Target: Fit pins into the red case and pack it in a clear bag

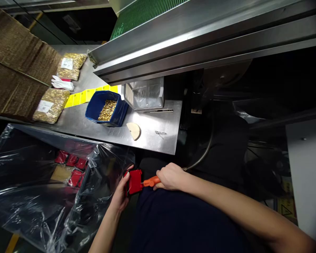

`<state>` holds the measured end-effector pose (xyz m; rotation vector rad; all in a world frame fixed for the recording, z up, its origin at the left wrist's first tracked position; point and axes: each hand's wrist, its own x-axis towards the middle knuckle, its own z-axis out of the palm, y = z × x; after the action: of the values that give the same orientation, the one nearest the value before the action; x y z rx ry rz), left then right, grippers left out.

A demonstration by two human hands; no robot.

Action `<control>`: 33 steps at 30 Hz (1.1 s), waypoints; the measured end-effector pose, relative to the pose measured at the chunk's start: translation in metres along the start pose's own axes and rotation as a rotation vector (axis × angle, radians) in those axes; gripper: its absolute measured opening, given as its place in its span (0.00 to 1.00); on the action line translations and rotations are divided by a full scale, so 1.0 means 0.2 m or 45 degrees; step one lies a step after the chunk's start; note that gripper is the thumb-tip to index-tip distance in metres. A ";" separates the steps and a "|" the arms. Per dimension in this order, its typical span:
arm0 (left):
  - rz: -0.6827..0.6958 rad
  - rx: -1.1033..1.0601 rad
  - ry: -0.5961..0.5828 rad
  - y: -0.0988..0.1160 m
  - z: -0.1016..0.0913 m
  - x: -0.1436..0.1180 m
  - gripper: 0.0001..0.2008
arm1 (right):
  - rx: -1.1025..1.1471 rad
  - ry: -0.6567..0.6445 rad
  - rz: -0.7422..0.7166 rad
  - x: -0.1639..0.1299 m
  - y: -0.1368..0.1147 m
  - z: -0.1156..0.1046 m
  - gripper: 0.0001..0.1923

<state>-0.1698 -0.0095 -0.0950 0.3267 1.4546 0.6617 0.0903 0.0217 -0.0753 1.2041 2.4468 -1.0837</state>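
Writing: white labels on 2 gold-filled bags [51, 105], far left, too small to read; yellow tag strip [86, 95] unreadable | Thing: red plastic part [134, 181], boxy, near centre over lap | L hand [120, 196] gripping red plastic part | R hand [171, 176] closed on orange-handled tool [151, 181], tip touching part | blue bin [106, 108] w/ gold bits on steel table [150, 140]

This is looking like a factory packing station: a steel counter [147, 140] is standing under a long metal machine frame [200, 38] carrying a green conveyor belt [144, 12] at the far side. A blue bin [93, 109] of small brass parts, sealed bags of the same parts [50, 105], a strip of yellow labels [81, 96] and flattened cardboard [15, 63] are lying at the left, and a plastic-lined box [28, 196] nearer left is holding red pieces [72, 165].
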 end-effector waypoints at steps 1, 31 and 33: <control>0.003 0.022 -0.010 0.00 -0.01 0.01 0.35 | 0.008 -0.007 0.016 0.00 0.00 0.01 0.36; 0.088 -0.012 -0.005 0.12 0.11 -0.07 0.36 | 0.122 -0.219 0.116 -0.39 0.12 -0.56 0.30; 0.015 -0.295 -0.073 0.13 0.12 -0.08 0.34 | 0.044 -0.054 0.084 -0.45 0.24 -0.53 0.18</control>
<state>-0.1510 0.0054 -0.0651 0.1728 1.3069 0.8156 0.1973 0.0601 0.0177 1.2493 2.3491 -1.1261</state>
